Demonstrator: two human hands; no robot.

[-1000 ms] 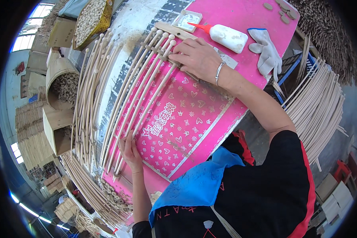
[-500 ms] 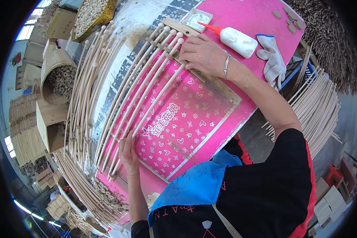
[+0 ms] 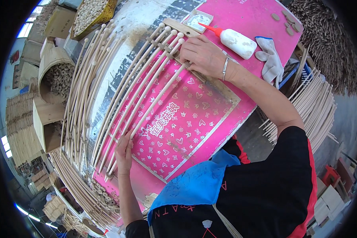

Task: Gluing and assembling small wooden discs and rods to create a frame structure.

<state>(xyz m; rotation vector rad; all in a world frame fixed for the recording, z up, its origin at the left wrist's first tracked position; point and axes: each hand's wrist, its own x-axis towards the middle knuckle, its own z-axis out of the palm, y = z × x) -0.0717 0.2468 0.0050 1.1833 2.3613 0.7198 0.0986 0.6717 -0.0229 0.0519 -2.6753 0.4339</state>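
At the far left, open wooden boxes (image 3: 47, 119) hold stacks of short pale pegs, and above them a yellow tray (image 3: 92, 14) is full of small round pieces. Just to the right, a loose bundle of long pale sticks (image 3: 81, 99) lies along the edge of the table, with more sticks and short cut ends piled below it.

The left hand (image 3: 124, 152) rests flat on the near ends of a row of sticks (image 3: 142, 95) that lie side by side across the pink table (image 3: 246, 23). Its fingers are together and stretched out, pressing down on the ends rather than closed around them. The sticks run up and to the right over a pink mat (image 3: 182, 131) printed with hearts and crowns.

At their far ends the sticks have rounded tips and meet a flat wooden strip (image 3: 186, 31) set across them. The right hand (image 3: 204, 55) lies over that strip and the stick ends, fingers curled down on them; whether it pinches one stick cannot be told. A metal bracelet (image 3: 225, 68) sits on that wrist.

Further right, a white glue bottle (image 3: 235, 39) with a red nozzle lies on the table, touching a white glove (image 3: 270, 59). Beyond the table's right edge, more long sticks (image 3: 317, 111) are stacked.
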